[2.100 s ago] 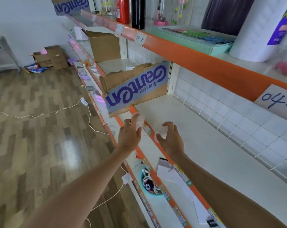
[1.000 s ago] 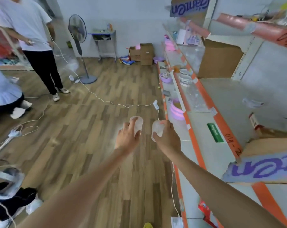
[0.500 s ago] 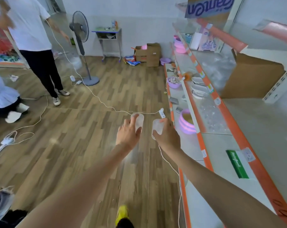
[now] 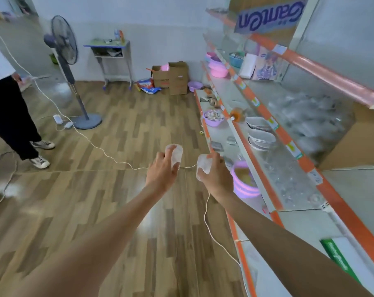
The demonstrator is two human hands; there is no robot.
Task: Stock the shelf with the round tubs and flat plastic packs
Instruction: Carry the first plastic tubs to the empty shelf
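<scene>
**A:** What containers does the head view show, and what is in them?

**B:** At the front edge of the bottom shelf (image 4: 205,127) a lilac bowl (image 4: 214,120) holds small pale pieces. Nearer along that edge, a pink bucket (image 4: 245,185) holds something yellowish-brown. One shelf up sit stacked white bowls (image 4: 260,133). Above them, a blurred heap of clear plastic (image 4: 310,116) spreads toward the back. At the far end are pink basins (image 4: 218,68). A cardboard box (image 4: 171,79) stands on the floor (image 4: 117,146) by the wall, with something pink poking out.

**A:** And the tubs?

**B:** There are two, both small, round and see-through, with a cloudy look. I cannot tell what is inside them. The first tub (image 4: 177,154) is in the left hand (image 4: 161,172), with the fingers curled round its side and the top standing above them. The second tub (image 4: 203,165) is in the right hand (image 4: 216,176), with the fingers wrapped round it from behind.

**A:** Where are they?

**B:** They are held out over the floor, side by side but apart, just beside the bottom shelf's front edge. Neither rests on a shelf.
</scene>
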